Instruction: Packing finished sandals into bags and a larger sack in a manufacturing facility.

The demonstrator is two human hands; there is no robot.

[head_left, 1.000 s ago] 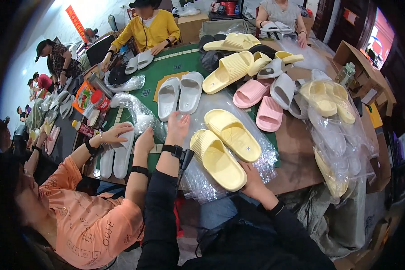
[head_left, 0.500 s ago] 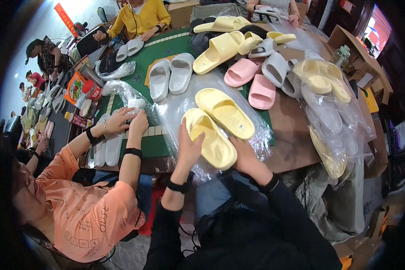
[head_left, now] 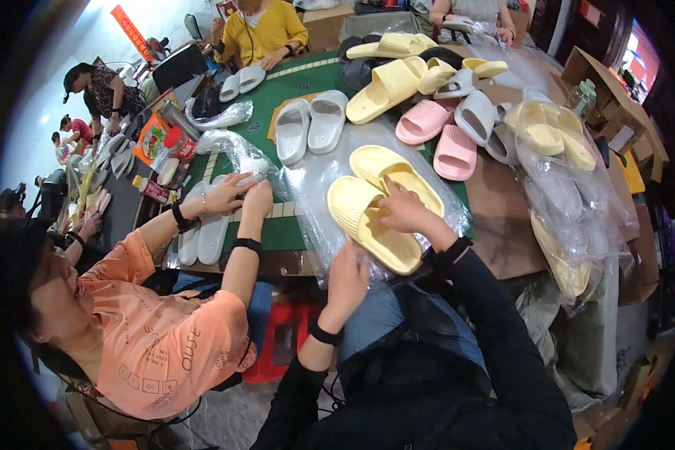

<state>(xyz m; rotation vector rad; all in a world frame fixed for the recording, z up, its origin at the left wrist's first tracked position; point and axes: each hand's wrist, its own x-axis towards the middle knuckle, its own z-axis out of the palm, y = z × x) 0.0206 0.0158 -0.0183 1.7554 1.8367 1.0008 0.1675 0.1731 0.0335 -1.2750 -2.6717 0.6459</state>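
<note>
Green tabletop; yellow slippers at both hands

Looks like matt, foam-like plastic on the yellow slippers, ribbed across the near strap and smooth on the footbed, with glossy, crinkled clear plastic film beneath, dull felt-like green cloth, and matt cardboard on the brown box.

Right hand held farther forward than left hand.
The right wrist is angled inward, its index finger extended; the left fingers are pointed forward, slightly blurred.
</note>
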